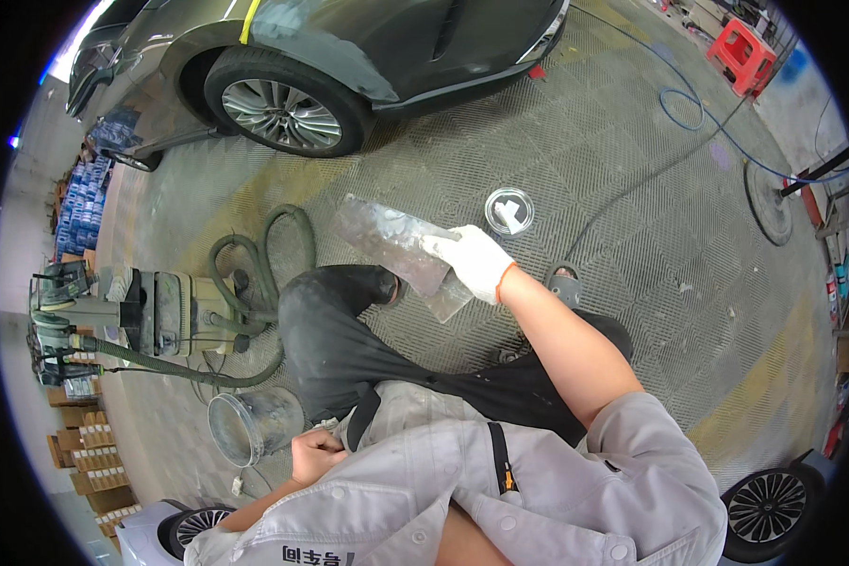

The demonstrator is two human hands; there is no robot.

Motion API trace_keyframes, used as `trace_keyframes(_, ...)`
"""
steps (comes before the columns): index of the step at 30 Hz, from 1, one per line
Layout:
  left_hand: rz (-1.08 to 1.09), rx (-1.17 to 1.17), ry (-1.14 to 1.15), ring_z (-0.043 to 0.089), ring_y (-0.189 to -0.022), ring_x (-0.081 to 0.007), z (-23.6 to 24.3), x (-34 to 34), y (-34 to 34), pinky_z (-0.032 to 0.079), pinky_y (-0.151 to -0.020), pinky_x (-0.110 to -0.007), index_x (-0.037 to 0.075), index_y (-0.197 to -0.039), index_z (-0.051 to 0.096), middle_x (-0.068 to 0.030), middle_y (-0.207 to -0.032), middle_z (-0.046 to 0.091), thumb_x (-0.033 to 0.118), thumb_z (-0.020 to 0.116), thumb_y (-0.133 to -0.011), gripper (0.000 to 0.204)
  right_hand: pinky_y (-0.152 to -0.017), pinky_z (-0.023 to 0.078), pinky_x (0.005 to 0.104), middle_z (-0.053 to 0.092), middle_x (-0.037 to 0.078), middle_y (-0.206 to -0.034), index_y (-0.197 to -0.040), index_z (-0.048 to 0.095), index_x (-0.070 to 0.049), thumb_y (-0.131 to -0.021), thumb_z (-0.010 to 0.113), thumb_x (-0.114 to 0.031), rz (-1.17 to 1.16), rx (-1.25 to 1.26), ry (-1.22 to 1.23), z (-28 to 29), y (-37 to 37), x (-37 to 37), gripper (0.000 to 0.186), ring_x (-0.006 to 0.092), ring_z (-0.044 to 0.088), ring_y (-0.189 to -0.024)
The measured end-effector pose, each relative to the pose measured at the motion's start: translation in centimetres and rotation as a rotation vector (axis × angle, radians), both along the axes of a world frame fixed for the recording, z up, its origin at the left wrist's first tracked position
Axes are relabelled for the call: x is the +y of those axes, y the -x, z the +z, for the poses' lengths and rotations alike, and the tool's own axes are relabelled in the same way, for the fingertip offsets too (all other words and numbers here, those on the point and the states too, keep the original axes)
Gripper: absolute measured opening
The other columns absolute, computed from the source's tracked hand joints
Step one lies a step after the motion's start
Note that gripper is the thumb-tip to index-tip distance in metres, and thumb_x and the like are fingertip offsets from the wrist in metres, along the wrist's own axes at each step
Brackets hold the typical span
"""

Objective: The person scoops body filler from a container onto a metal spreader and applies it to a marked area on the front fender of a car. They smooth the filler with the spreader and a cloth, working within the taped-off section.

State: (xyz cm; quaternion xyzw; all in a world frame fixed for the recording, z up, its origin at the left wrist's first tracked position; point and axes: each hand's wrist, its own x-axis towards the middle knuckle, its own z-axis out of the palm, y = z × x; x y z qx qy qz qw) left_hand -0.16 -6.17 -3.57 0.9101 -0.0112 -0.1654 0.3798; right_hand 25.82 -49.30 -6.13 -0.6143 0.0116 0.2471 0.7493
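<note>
A white work glove with an orange cuff covers my right hand point(476, 262). It is closed on the near edge of a flat, smeared putty board point(387, 236), thumb on top, held out in front of my knees. A paler, see-through corner of a second flat piece point(451, 304) sticks out beneath the board. My bare left hand point(317, 457) rests curled by my hip at the jacket's hem; whatever its fingers hold, if anything, is hidden. Beyond the glove, a round open tin point(509, 212) with a white piece inside stands on the floor.
A dark car point(424, 57) with a grey sanded patch by its front wheel point(283, 115) stands ahead. Left are a dust extractor point(184, 311) with a green hose point(297, 226) and a bucket point(241, 427). A red stool point(740, 57) and blue air hose point(681, 108) lie far right.
</note>
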Motion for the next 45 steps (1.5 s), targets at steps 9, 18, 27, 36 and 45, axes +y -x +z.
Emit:
trace_keyframes(9, 0.109, 0.102, 0.462, 0.07, -0.104, -0.0175, -0.1, -1.9, -18.2, 0.055, -0.091, -0.035, -0.003, -0.139, 0.067, -0.0112, -0.119, 0.077, 0.034, 0.068, -0.111, 0.047, -0.089, 0.06, 0.0337, 0.081, 0.011, -0.113, -0.131, 0.076, 0.004, -0.11, 0.07, -0.027, -0.073, -0.066, -0.12, -0.3, 2.3, 3.1, 0.038, 0.0153, 0.073, -0.098)
trace_keyframes(18, 0.593, -0.181, 1.202, 0.065, -0.124, -0.0195, -4.8, -15.3, -33.4, 0.049, -0.111, -0.037, 0.0, -0.141, 0.061, -0.0078, -0.137, 0.07, 0.029, 0.058, -0.119, 0.037, -0.097, 0.059, 0.0381, 0.082, 0.017, -0.115, -0.127, 0.077, 0.002, -0.104, 0.074, -0.025, 0.088, -0.27, 0.694, 1.5, 1.1, 3.4, 0.035, 0.0263, 0.077, -0.107)
trace_keyframes(27, 0.605, -0.351, 0.979, 0.065, -0.101, -0.0129, -7.7, -16.1, -37.7, 0.052, -0.091, -0.032, -0.005, -0.115, 0.07, -0.0068, -0.112, 0.075, 0.037, 0.065, -0.116, 0.042, -0.114, 0.053, 0.0395, 0.067, 0.017, -0.151, -0.163, 0.05, -0.003, -0.098, 0.064, 0.006, -0.461, -0.273, 0.142, -1.7, -0.3, 2.6, 0.066, 0.0287, 0.065, -0.136)
trace_keyframes(36, 0.533, -0.421, 0.93, 0.066, -0.1, -0.0119, -7.7, -19.0, -37.7, 0.053, -0.092, -0.032, -0.001, -0.12, 0.069, -0.0061, -0.112, 0.076, 0.033, 0.058, -0.119, 0.035, -0.086, 0.06, 0.038, 0.082, 0.02, -0.106, -0.117, 0.076, 0.007, -0.101, 0.075, -0.028, -0.302, -0.151, 0.618, -3.8, -1.0, 4.2, 0.038, 0.0249, 0.079, -0.094)
trace_keyframes(45, 0.208, -0.478, 0.62, 0.071, -0.099, -0.02, -7.8, -21.3, -35.7, 0.056, -0.092, -0.038, -0.004, -0.12, 0.068, -0.0147, -0.107, 0.078, 0.029, 0.06, -0.117, 0.033, -0.089, 0.06, 0.0344, 0.08, 0.018, -0.111, -0.121, 0.076, 0.01, -0.099, 0.079, -0.022, -0.46, 0.019, 0.386, -3.9, -2.6, 2.3, 0.039, 0.0211, 0.076, -0.1)
